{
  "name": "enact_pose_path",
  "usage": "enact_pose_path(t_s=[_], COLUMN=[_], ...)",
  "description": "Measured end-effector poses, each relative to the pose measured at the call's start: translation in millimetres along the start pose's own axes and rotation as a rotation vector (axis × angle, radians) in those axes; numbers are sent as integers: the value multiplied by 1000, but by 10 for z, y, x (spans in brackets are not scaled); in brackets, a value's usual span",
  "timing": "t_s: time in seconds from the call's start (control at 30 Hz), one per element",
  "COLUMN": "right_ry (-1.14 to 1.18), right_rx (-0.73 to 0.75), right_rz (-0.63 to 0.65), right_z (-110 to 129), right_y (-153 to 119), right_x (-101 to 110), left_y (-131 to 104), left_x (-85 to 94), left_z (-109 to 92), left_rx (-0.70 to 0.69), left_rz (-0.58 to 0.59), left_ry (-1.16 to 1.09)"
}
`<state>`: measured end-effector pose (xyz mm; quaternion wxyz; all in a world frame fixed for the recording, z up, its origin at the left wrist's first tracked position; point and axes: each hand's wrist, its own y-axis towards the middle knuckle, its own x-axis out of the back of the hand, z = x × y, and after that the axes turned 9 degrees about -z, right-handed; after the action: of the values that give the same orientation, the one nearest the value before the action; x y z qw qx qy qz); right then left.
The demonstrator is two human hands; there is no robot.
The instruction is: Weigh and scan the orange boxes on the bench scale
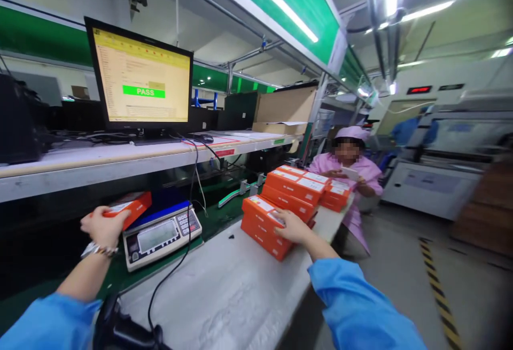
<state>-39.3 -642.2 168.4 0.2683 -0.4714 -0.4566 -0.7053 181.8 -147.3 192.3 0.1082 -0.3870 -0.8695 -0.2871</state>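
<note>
My left hand (103, 227) grips an orange box (132, 207) and holds it above the blue-topped weighing scale (160, 235) at the left. My right hand (292, 226) rests flat on the top orange box of a stack (262, 222) near the far end of the white bench (224, 291). More orange boxes (298, 184) are piled just behind that stack. Both my sleeves are blue.
A monitor (140, 80) showing a green PASS bar stands on the shelf above the scale. A black handheld scanner (120, 328) lies near the front edge, its cable running up the bench. A person in pink (355, 171) sits past the boxes. Open floor with a striped line lies right.
</note>
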Motion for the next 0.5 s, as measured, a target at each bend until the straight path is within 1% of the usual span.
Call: enact_pose_path(t_s=[0.03, 0.07, 0.1, 0.13, 0.17, 0.2, 0.23, 0.27, 0.3, 0.33, 0.37, 0.4, 0.43, 0.47, 0.5], right_ry=[-32, -66, -96, -99, -60, 17, 159, 323, 469, 579, 629, 637, 609, 556, 509], right_rx=[-35, -74, -98, -86, -25, 78, 245, 417, 586, 736, 849, 884, 886, 857, 816], right_rz=[-3, -33, -75, -123, -170, -210, -217, -195, -141, -47, 81, 183, 279, 352, 402], right_z=[-34, 0, 103, 276, 512, 802, 1133, 1489, 1852, 2207, 2539, 2835, 3089, 3296, 3454], right_y=[16, -6, -62, -154, -279, -436, -620, -823, -1034, -1241, -1431, -1592, -1719, -1808, -1861], right_x=[21, 21, -2, -50, -124, -219, -329, -444, -557, -659, -750, -829, -900, -967, -1033], left_y=[-62, -122, -177, -224, -261, -288, -306, -318, -326, -333, -338, -344, -347, -345, -333], left_x=[-187, -351, -487, -590, -659, -696, -699, -671, -613, -528, -416, -282, -128, 43, 227], left_z=[-101, -169, -204, -210, -193, -158, -110, -53, 11, 82, 158, 243, 337, 441, 560], left_rx=[13, 13, -1, -37, -89, -153, -223, -294, -359, -418, -471, -520, -562, -599, -627], left_rz=[17, 44, 84, 136, 196, 258, 311, 348, 363, 356, 336, 308, 279, 247, 210], left_ry=[7, 14, 22, 28, 30, 26, 16, 2, -12, -21, -25, -24, -21, -18, -14])
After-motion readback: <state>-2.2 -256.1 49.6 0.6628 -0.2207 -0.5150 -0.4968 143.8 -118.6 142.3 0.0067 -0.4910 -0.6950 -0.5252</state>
